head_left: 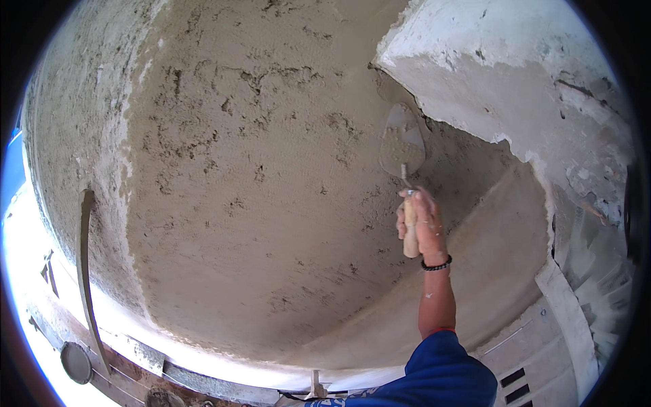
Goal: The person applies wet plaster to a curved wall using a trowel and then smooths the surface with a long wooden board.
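My right hand [426, 220] is wrapped round the pale wooden handle of a trowel [403, 139]. The blade points up and lies against or very near the wall, with wet grey mortar smeared over part of it. Behind it spreads a wall of fresh grey-brown plaster [271, 183], rough and pitted in the upper left and middle, smoother toward the lower right. Just right of the blade runs the ragged edge of a whitish, older plaster block [488, 88]. A dark beaded bracelet [437, 263] circles my right wrist. My left hand does not show.
A long narrow strip [84, 271] leans at the left. Below it, a round grey mortar-coated container [76, 362] and a second round one [163, 397] stand by planks. Cloudy plastic sheeting [597, 278] hangs at the right. A slotted pale panel [536, 359] lies at lower right.
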`<state>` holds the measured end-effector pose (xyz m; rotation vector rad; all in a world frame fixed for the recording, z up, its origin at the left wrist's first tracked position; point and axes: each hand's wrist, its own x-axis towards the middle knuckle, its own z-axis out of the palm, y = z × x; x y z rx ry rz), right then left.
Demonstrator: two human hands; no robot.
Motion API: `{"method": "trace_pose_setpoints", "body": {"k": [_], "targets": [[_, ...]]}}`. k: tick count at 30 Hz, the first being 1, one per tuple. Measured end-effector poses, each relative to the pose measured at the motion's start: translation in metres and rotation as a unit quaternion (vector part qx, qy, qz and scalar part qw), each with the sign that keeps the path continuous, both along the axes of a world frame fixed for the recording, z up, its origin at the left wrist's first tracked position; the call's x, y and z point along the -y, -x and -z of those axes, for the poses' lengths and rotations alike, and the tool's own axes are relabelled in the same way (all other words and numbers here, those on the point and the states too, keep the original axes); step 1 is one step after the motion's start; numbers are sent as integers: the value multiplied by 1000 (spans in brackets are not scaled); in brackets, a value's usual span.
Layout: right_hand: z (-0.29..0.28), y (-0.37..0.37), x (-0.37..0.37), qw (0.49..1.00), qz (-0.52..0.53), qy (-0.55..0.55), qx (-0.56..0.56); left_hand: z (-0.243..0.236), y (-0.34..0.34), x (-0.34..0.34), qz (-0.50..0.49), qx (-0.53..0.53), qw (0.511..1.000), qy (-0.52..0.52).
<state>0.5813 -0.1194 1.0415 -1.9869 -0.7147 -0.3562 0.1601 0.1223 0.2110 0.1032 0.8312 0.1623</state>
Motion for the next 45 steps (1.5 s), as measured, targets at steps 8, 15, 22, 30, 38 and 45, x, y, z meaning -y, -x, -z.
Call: {"method": "trace_pose_setpoints", "body": {"k": [8, 15, 22, 30, 38, 45], "targets": [[-13, 9, 61, 995, 46, -67, -58, 7, -18, 2, 52, -74, 971, -222], [56, 26, 91, 984, 41, -149, -93, 3, -19, 10, 58, -107, 948, -293], [53, 11, 21, 957, -103, -249, -106, 5, 17, 30, 93, -101, 955, -265], [60, -15, -78, 983, -156, -65, -75, -11, 4, 27, -7, -204, 946, -253], [47, 18, -75, 991, -94, 97, 12, -16, 0, 20, -9, -260, 930, -261], [-28, 16, -57, 998, -37, 38, 15, -20, -3, 27, -12, -288, 921, -262]]}}
